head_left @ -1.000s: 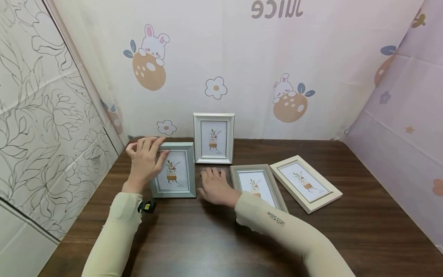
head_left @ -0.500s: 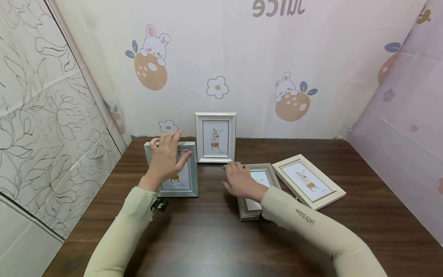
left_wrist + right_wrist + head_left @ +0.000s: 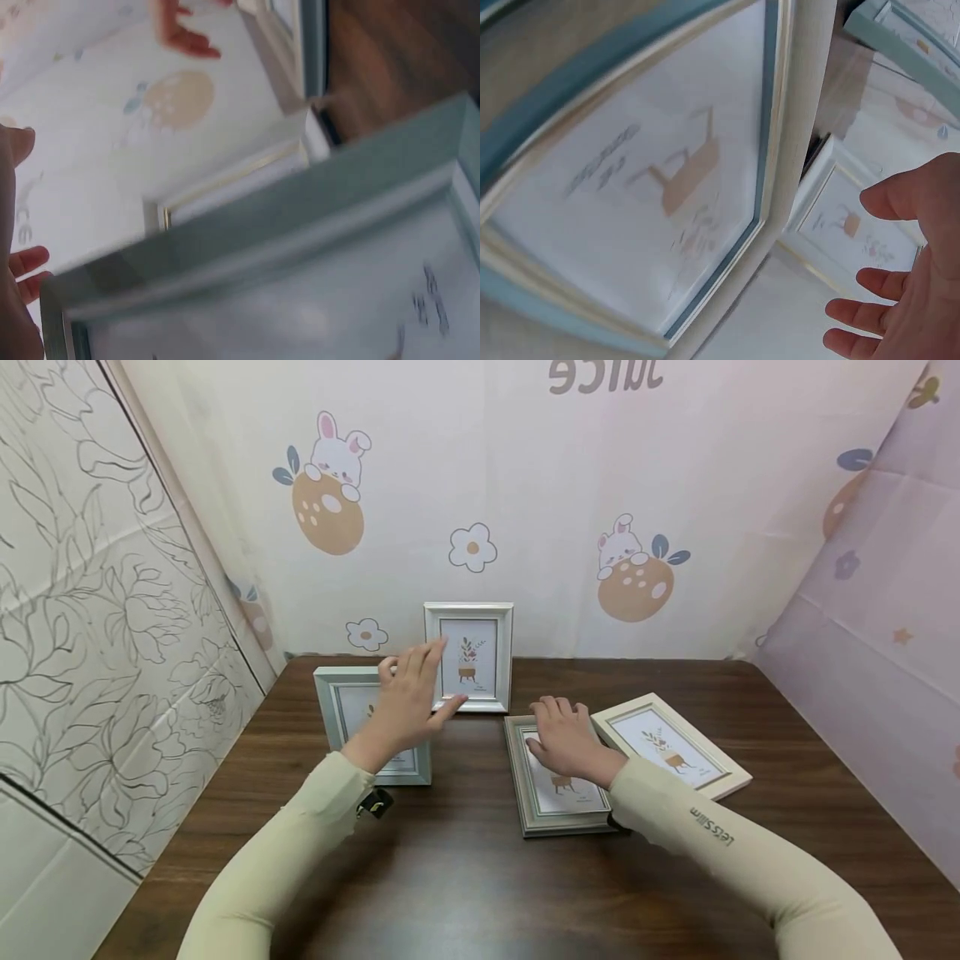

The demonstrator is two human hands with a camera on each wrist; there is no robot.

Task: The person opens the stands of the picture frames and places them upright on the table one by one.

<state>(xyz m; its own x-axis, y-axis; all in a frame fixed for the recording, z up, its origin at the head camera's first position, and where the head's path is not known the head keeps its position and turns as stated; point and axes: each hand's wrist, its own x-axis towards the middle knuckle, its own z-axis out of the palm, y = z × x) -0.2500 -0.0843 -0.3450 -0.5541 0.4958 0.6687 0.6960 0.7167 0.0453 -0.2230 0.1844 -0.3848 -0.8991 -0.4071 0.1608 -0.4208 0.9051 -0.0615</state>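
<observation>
Two picture frames are upright on the dark wood counter [image 3: 450, 885]: the grey-green frame [image 3: 350, 714] on the left, and the white frame [image 3: 487, 664] a bit behind it, to the right. The taupe frame [image 3: 543, 793] and the cream frame [image 3: 663, 747] lie flat further over. The left hand [image 3: 403, 708] hangs by the grey-green one, grip wide and holding nothing; the left wrist view is pretty blurry, so I can't swear whether it's touching the edge. The right hand [image 3: 568, 742] is over the taupe one, fingers loosely bent, grip fairly wide, nothing in it either. I'd call this the reaching step, with the flat frame not grasped yet. Imo the next move calls for fingers hooked under its edge, thumb on top.
</observation>
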